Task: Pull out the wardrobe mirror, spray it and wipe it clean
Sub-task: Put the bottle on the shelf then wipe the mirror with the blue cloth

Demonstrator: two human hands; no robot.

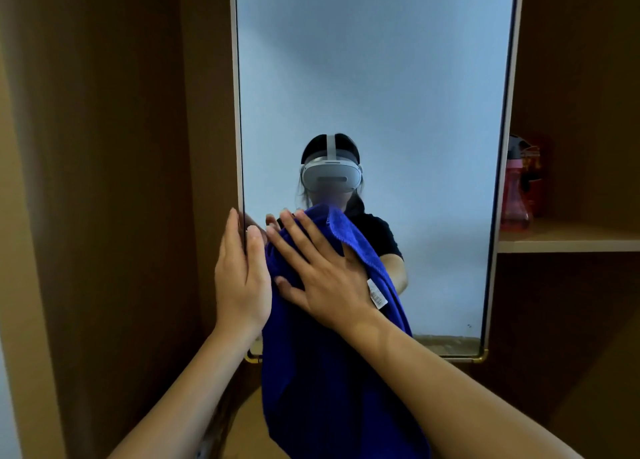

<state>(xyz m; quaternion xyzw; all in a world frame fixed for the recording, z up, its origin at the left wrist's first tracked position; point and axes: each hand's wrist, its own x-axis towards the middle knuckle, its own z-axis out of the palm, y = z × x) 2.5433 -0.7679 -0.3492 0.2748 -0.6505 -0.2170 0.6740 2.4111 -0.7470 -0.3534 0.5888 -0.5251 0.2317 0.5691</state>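
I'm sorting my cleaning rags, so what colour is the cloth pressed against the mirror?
Deep blue, with a small white tag; the cloth shows clearly in the head view.

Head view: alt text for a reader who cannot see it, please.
The right hand presses a blue cloth flat against the mirror, while the left hand holds the mirror's left edge. A red spray bottle stands on a shelf to the right.
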